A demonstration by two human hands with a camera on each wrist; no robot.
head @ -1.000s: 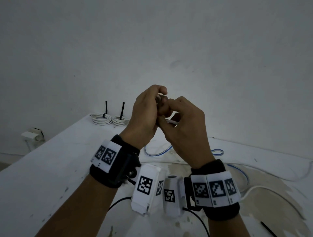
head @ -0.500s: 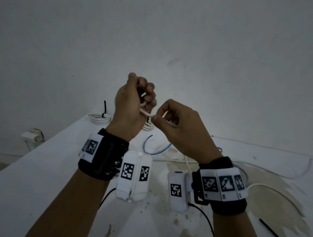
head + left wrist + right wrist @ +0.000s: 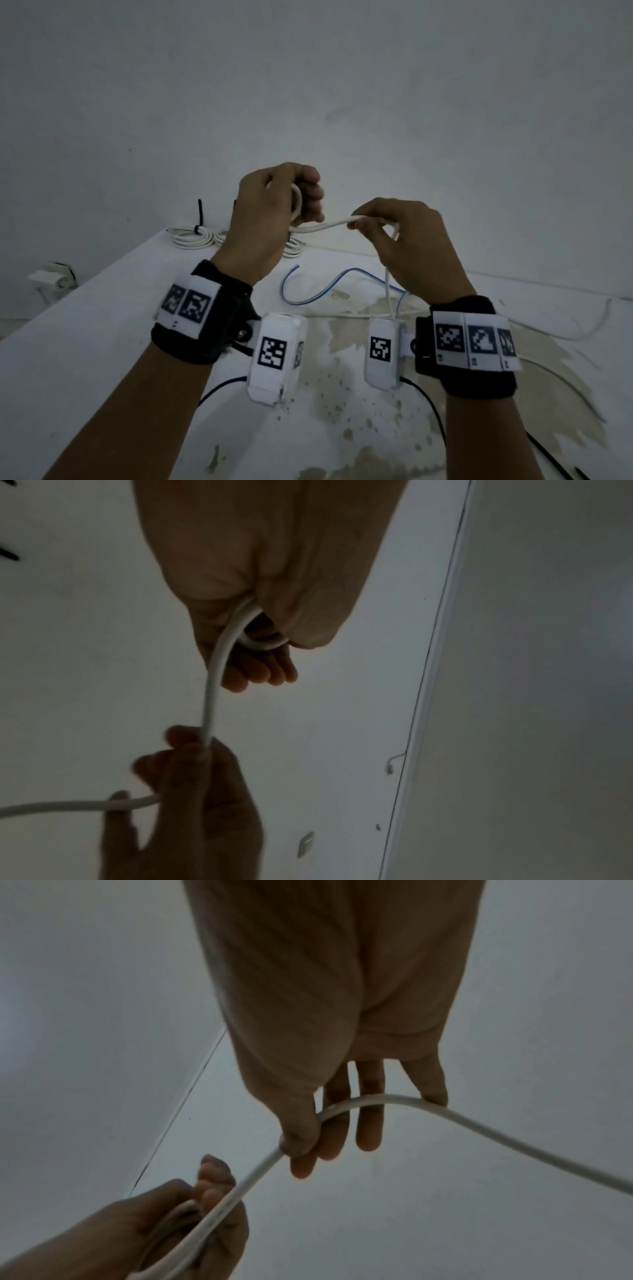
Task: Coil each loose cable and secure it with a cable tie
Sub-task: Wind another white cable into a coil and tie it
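Note:
Both hands are raised above the white table (image 3: pixel 85 335). My left hand (image 3: pixel 294 198) is curled round a small loop of a white cable (image 3: pixel 322 226), also seen as a white cable (image 3: pixel 214 685) in the left wrist view. My right hand (image 3: pixel 368 222) pinches the same white cable (image 3: pixel 346 1104) between thumb and forefinger a short way to the right. From there the cable drops to the table. Two coiled white cables (image 3: pixel 191 236) with black cable ties (image 3: pixel 200 214) lie at the table's far edge, one partly hidden behind my left hand.
A loose blue-and-white wire (image 3: pixel 318 294) lies on the table below my hands. More loose white cable (image 3: pixel 579 335) trails at the right. A black cable tie (image 3: pixel 582 474) lies at the bottom right. The wall stands close behind the table. A stained patch (image 3: pixel 359 411) covers the table's middle.
My hands have drawn apart: the left moved up and left with the loop, the right slid rightward along the cable, and a span of cable shows between them.

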